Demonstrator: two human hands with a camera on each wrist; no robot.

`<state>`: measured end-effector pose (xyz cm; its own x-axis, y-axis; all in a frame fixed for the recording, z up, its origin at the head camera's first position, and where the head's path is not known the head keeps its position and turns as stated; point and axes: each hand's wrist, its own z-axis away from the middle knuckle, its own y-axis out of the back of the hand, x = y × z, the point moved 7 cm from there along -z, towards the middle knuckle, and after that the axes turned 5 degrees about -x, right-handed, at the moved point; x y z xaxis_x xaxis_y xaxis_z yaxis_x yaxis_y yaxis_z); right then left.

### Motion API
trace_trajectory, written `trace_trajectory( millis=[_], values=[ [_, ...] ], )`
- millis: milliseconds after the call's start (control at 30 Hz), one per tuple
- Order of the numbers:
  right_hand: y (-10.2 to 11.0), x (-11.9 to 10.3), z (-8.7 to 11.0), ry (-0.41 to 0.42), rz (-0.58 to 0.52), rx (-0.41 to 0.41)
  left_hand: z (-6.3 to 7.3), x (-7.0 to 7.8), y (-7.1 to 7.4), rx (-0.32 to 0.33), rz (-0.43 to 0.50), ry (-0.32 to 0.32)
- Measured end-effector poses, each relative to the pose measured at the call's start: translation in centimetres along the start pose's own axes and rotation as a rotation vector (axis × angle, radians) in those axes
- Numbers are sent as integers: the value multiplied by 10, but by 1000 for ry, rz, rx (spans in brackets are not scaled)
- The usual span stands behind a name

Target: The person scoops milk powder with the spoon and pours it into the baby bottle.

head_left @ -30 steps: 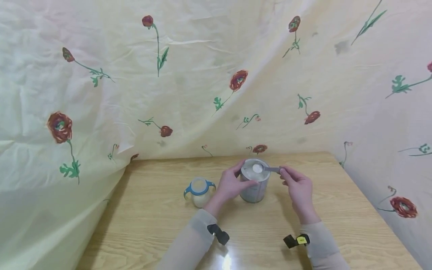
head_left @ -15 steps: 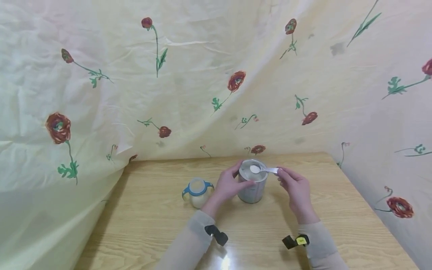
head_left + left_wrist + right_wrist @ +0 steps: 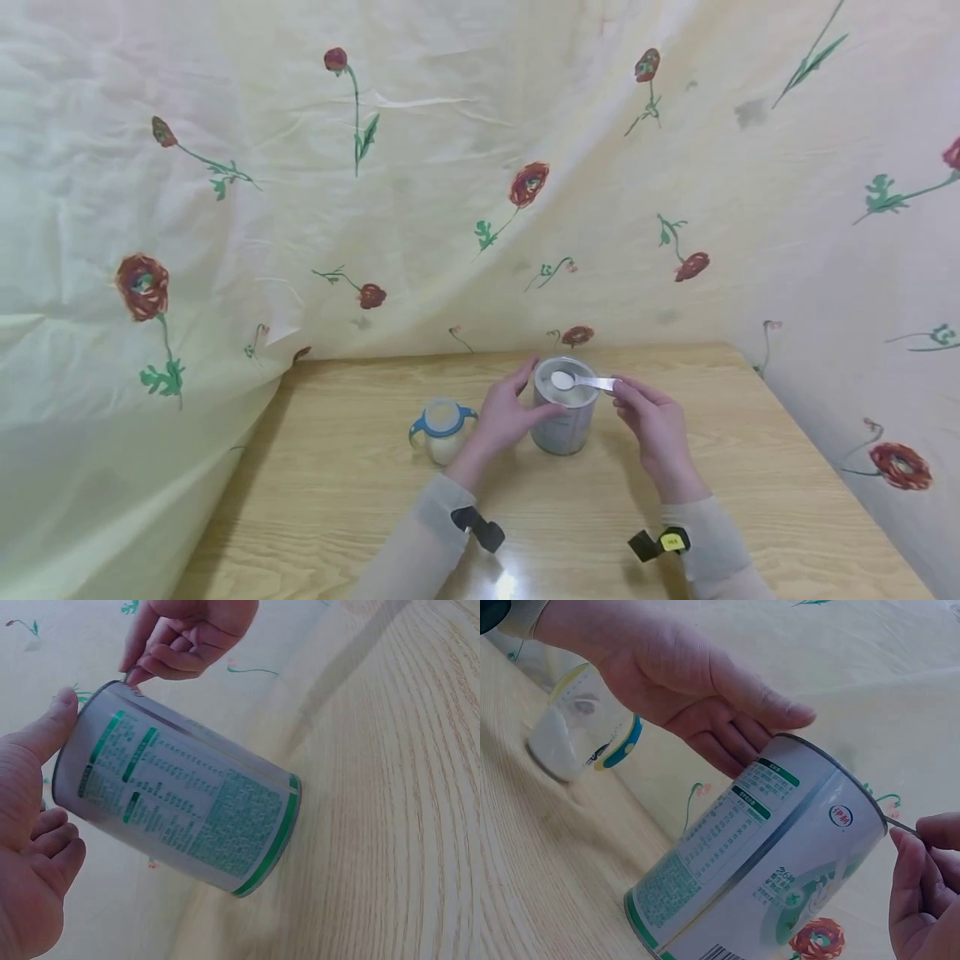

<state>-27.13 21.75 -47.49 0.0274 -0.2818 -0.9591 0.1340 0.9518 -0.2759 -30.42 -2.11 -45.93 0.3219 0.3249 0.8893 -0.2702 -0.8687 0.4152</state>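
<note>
A tin can (image 3: 561, 429) with a white and green label stands upright on the table, its top open. My left hand (image 3: 504, 415) holds it at the upper left, thumb along the near rim and fingers round the far side. In my right hand (image 3: 660, 429), thumb and fingers pinch the handle of a metal spoon (image 3: 596, 382). The spoon's bowl is over the can's mouth and carries white powder (image 3: 562, 380). In the right wrist view the can's wall (image 3: 757, 862) hides the bowl, and only the handle (image 3: 904, 826) shows.
Left of my left hand stands a two-handled baby cup (image 3: 442, 429) with a blue collar and clear lid, partly hidden by that hand. Under everything is a wooden table (image 3: 337, 517). A flowered cloth (image 3: 420, 208) hangs behind and along the sides.
The spoon has moved a little to the left over the can's mouth, and its handle catches the light differently. My left hand and the can have stayed in place.
</note>
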Motion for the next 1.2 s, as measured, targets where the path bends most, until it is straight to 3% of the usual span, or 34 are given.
trace_trajectory(
  millis=[367, 800, 967, 1100, 1200],
  values=[
    [-2, 3, 1, -64, -99, -24, 10, 4, 8, -53, -76, 7],
    [-5, 2, 3, -98, -134, -23, 9, 2, 4, -55, -50, -41],
    [-4, 1, 4, -92, -134, -16, 9, 3, 4, -48, -31, -18],
    [-7, -1, 6, -86, -175, -25, 15, 6, 13, -32, -60, 40],
    [-12, -3, 10, -81, -215, -46, 22, 8, 30, 0, -78, 58]
  ],
)
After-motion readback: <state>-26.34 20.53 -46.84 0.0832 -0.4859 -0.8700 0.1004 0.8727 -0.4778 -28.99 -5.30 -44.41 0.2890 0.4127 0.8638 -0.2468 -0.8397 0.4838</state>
